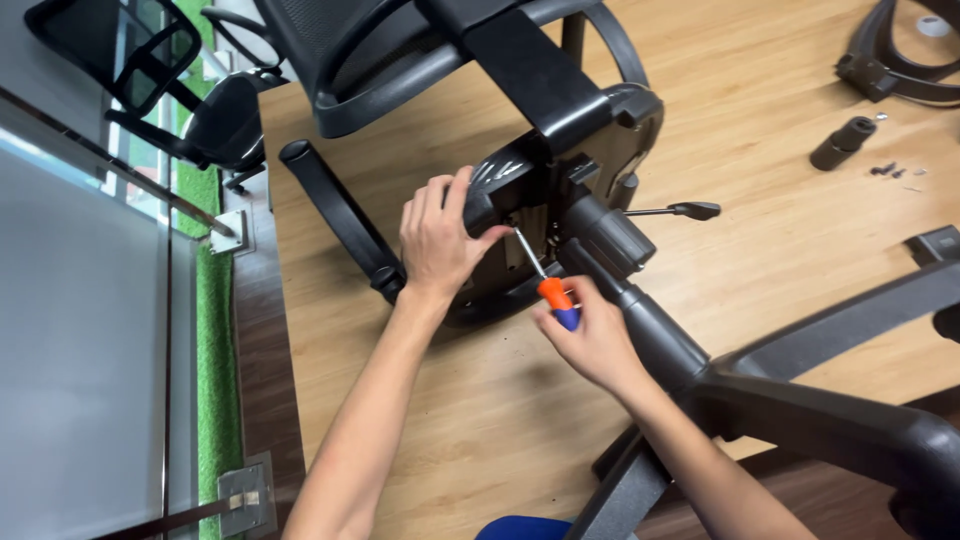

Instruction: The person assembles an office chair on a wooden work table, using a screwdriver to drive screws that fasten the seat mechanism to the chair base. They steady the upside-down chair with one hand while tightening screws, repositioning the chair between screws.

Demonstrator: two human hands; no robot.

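We have the black office chair tipped on its side on the wooden table, our left hand clamped around the seat's underside mechanism while our right hand grips the orange-handled screwdriver, its tip in the plate. We judge a screw is being turned (its head is hidden); the next move calls for steady pressure in line. Room is tight between the gas column and the lever, with bare tabletop behind our wrists.
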